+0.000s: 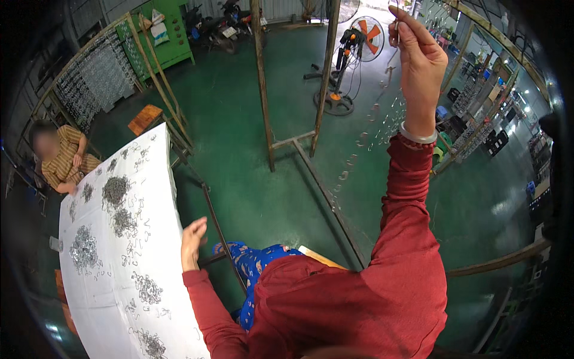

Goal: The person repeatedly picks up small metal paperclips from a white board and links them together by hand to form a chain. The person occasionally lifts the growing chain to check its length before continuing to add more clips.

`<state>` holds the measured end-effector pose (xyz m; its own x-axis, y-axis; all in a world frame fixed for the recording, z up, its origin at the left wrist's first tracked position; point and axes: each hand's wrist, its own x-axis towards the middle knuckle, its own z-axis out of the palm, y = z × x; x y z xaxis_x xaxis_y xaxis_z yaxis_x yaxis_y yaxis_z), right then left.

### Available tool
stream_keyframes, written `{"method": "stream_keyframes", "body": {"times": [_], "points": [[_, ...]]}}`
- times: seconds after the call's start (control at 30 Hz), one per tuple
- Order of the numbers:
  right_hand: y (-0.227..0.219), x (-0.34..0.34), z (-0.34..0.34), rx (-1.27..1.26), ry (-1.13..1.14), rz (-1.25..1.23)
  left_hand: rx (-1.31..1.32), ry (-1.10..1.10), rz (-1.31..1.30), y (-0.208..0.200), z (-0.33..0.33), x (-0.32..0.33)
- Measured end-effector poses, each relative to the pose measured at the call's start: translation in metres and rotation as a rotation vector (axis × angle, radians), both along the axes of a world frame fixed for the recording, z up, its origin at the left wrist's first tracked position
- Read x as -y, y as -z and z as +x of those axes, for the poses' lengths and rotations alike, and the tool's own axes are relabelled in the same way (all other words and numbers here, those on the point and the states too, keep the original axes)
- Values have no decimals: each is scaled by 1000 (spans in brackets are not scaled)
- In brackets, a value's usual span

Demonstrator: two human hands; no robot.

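Note:
My right hand [418,66] is raised high at the upper right, its fingers pinched on a small metal hook. A chain of small bent-wire metal hooks [362,140] hangs below it, slanting toward the lower left in this view. My left hand [193,239] is low beside the right edge of the white-covered table [161,173], with its fingers loosely bent and apart. Nothing shows in it. On the table lie several piles of small bent metal hooks, among them a dark pile [115,189], a silvery pile [84,249] and a nearer pile [147,289].
A seated person [63,149] in a striped top reaches to the table's far left. A metal frame [293,141] stands ahead, with a pedestal fan [341,72] behind it. Racks hung with metal pieces [95,75], a green cabinet [164,36] and motorbikes [221,27] stand farther back.

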<state>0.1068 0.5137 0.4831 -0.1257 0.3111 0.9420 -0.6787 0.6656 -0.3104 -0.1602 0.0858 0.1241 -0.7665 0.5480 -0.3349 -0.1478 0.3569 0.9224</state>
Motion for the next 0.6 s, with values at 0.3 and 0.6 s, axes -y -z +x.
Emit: {"method": "stream_keyframes", "body": {"times": [0.3,0.6], "points": [[-37,-65,43,40,443,-168,128,-57,10,53,16,72],[-100,-136,58,-17,563,-157,211,-30,181,58,12,81]]}}
